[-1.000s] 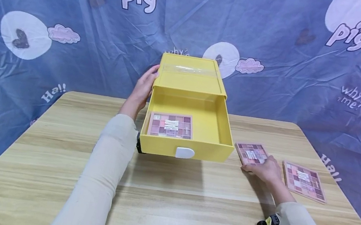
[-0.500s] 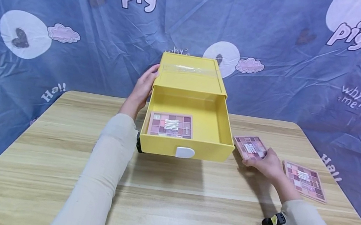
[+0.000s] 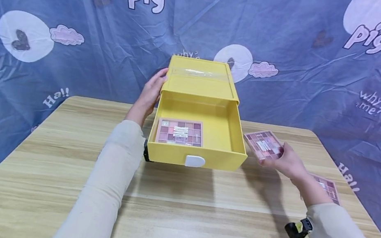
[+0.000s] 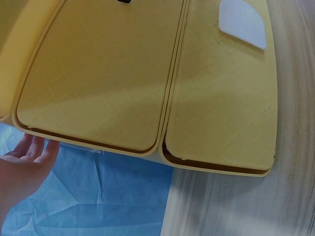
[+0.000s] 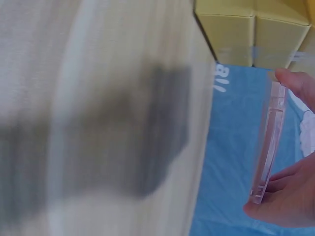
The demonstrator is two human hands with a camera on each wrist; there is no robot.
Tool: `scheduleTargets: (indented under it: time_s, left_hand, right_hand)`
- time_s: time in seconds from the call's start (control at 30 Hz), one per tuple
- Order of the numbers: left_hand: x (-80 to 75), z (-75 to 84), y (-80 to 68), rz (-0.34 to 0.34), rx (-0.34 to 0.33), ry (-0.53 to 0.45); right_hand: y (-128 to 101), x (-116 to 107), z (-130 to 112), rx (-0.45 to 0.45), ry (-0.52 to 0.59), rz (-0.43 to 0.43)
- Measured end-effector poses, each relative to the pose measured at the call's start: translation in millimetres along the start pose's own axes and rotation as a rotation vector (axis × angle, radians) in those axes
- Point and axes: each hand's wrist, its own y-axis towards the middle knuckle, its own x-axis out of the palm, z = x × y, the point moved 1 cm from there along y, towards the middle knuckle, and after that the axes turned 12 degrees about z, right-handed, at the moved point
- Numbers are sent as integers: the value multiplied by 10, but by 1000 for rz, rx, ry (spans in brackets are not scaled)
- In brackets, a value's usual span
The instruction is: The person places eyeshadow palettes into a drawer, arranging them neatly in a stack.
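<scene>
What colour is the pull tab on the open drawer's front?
The pull tab is white; it shows best, and whole, in the head view.

Palette [image 3: 180, 132] in drawer [image 3: 162, 155], second palette [image 3: 263, 144] to its right — third palette [image 3: 331, 190] rightmost

The held pink palette [image 3: 263, 144] tilts beside the open yellow drawer [image 3: 223, 161].

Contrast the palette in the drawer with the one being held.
The drawer palette rests inside the yellow drawer; the held palette hangs above the table. No hand touches the drawer palette; the right hand holds the held palette. Both have pinkish frames and gridded faces.
</scene>
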Motion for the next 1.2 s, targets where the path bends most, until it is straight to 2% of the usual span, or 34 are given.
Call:
scheduleTargets:
  time_s: [0.53, 0.77, 1.2]
  left_hand:
    - [-6, 5, -3, 0, -2, 10]
    - [-4, 1, 1, -14, 1, -1]
    - [0, 11, -17, -11, 0, 17]
  right_hand:
    - [110, -338, -312, -30, -41, -49]
    - [131, -493, -443, -104, -144, -7]
    - [168, -673, -756, -115, -124, -62]
